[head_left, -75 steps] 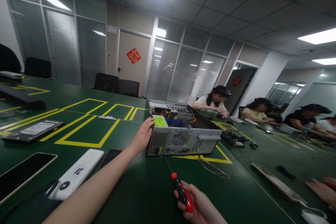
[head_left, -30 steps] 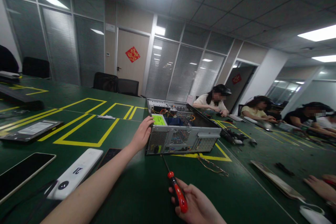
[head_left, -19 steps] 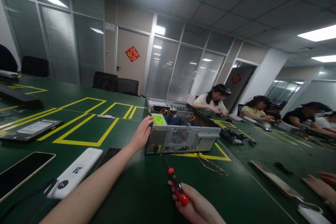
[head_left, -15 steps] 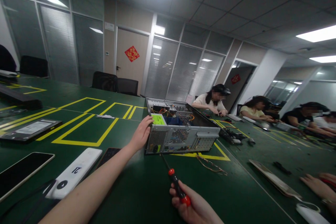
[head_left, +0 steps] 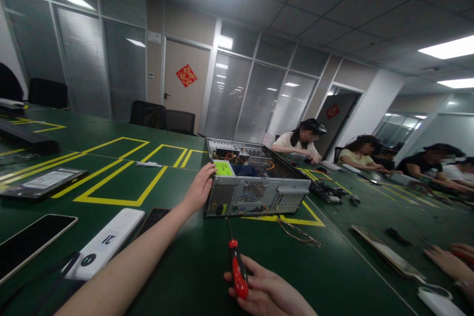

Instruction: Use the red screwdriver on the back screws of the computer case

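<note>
A metal computer case (head_left: 259, 196) lies on the green table with its top off and its rear panel facing me. Inside it a power supply with a bright green label (head_left: 223, 169) sits at the left corner, beside loose wires. My left hand (head_left: 198, 188) grips that near left corner, fingers over the top edge next to the label. In my right hand (head_left: 261, 284) is a red and black screwdriver (head_left: 238, 270), its handle lying between thumb and curled fingers. The shaft points up toward the lower left of the rear panel; whether the tip touches a screw is too small to tell.
Eyeglasses (head_left: 299, 233) lie before the case. Left are a hard drive (head_left: 44, 181), a phone (head_left: 35, 242) and a white power bank (head_left: 107, 242) with a cable. A co-worker's hands (head_left: 448, 261) are at right, near another phone (head_left: 387, 252). Other people sit along the table.
My right hand has shifted slightly left, and the screwdriver's handle has swung left, so the tool stands more in line with the panel. My left hand and the case have stayed put.
</note>
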A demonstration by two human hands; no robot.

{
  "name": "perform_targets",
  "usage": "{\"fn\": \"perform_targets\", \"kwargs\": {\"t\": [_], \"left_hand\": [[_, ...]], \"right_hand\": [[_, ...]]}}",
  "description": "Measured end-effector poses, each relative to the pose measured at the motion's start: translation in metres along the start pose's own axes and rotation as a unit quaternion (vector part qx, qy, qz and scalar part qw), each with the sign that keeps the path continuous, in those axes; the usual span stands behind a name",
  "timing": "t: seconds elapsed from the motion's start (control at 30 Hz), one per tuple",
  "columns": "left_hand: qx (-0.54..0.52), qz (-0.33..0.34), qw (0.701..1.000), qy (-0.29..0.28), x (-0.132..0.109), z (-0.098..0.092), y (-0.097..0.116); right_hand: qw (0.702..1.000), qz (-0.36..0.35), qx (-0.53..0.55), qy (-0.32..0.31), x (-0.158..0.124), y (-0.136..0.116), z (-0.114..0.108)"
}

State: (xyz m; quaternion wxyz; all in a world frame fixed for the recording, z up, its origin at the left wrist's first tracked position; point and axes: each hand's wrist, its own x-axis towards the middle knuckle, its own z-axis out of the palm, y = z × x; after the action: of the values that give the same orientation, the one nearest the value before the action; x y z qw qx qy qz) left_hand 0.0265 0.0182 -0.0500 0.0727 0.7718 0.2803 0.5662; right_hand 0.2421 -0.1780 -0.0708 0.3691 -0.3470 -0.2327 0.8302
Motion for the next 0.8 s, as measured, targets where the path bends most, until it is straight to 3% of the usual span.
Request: {"fn": "perform_targets", "kwargs": {"t": [0.13,0.27,0.37,0.6,0.8], "left_hand": [[0.0,0.002,1.0,0.001,0.0,0.0,0.0],[0.003,0.001,1.0,0.001,0.0,0.0,0.0],[0.005,0.0,1.0,0.002,0.0,0.0,0.001],[0.001,-0.002,1.0,-0.001,0.0,0.0,0.0],[0.003,-0.001,1.0,0.0,0.0,0.0,-0.001]], "right_hand": [[0.996,-0.025,0.065,0.063,0.005,0.003,-0.008],[0.987,-0.003,0.112,0.112,0.008,0.002,-0.014],[0.989,0.012,0.109,0.096,0.006,0.0,-0.013],[0.998,0.031,0.046,-0.022,0.002,0.001,-0.007],[1.0,0.001,0.015,0.019,0.005,0.005,-0.011]]}}
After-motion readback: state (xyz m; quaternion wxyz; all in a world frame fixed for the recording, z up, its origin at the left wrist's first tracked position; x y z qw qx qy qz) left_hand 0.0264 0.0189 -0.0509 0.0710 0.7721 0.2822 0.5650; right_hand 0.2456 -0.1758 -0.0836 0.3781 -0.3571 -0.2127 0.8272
